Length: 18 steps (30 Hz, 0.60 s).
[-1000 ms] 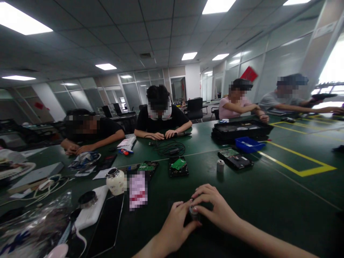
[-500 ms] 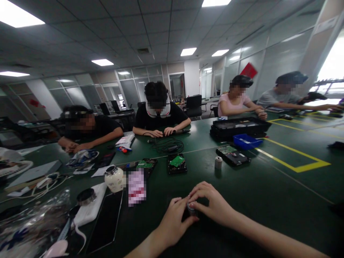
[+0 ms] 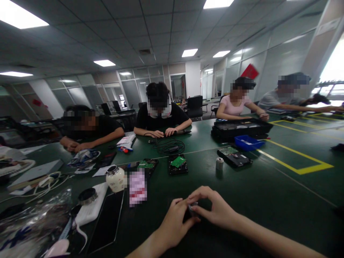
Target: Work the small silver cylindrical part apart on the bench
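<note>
A small silvery piece (image 3: 192, 208), rounded and largely covered by fingers, is held low over the green tabletop. My left hand (image 3: 174, 220) curls around its left and near side, thumb and forefinger closed on it. From the right, my right hand (image 3: 216, 206) pinches the same piece, with the thumb across its top and the fingers arched over the far side. The fingertips of both hands meet there. Farther back, a small metal cylinder (image 3: 219, 163) with a nub on top stands upright on the table.
Opened hard drives (image 3: 236, 157) and a drive with a green board (image 3: 178, 163) lie beyond my hands. At left are a phone (image 3: 107, 222), a cream jar (image 3: 115, 179) and a clear plastic bag (image 3: 34, 222). A blue tray (image 3: 248, 142) sits right; several people sit opposite.
My right thumb and fingers have shifted slightly on the silvery piece, and less of it shows. Both hands stay in nearly the same place. The view has tilted a little.
</note>
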Available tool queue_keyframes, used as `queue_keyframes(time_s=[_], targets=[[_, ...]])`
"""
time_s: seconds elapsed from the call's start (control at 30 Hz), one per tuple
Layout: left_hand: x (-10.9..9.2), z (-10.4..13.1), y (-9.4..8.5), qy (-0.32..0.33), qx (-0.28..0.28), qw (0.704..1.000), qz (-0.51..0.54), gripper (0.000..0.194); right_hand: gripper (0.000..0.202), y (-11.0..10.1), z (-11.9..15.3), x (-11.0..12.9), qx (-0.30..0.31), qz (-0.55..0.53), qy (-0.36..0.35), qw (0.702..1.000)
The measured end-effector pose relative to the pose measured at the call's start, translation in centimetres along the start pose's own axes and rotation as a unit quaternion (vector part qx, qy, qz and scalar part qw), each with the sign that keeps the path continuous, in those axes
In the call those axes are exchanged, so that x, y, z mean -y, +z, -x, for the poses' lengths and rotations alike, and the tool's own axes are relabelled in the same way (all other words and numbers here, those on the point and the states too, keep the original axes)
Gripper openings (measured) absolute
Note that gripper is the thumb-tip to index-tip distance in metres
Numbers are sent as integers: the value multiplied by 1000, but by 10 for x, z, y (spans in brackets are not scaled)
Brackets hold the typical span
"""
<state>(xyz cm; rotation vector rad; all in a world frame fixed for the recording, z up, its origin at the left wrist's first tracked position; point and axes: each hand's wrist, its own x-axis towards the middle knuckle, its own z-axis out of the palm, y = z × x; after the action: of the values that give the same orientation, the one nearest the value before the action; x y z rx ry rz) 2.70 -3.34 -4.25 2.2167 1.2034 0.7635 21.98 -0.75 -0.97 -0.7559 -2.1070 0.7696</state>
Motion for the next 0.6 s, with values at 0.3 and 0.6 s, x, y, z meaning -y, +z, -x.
queue_keyframes(time_s=[0.3, 0.6], targets=[[-1, 0, -4, -50, 27, 998, -11, 56, 11, -32, -17, -41, -124, 5, 71, 990], [5, 1, -2, -58, 28, 998, -7, 60, 20, -40, -1, -90, -37, 38, 87, 995]])
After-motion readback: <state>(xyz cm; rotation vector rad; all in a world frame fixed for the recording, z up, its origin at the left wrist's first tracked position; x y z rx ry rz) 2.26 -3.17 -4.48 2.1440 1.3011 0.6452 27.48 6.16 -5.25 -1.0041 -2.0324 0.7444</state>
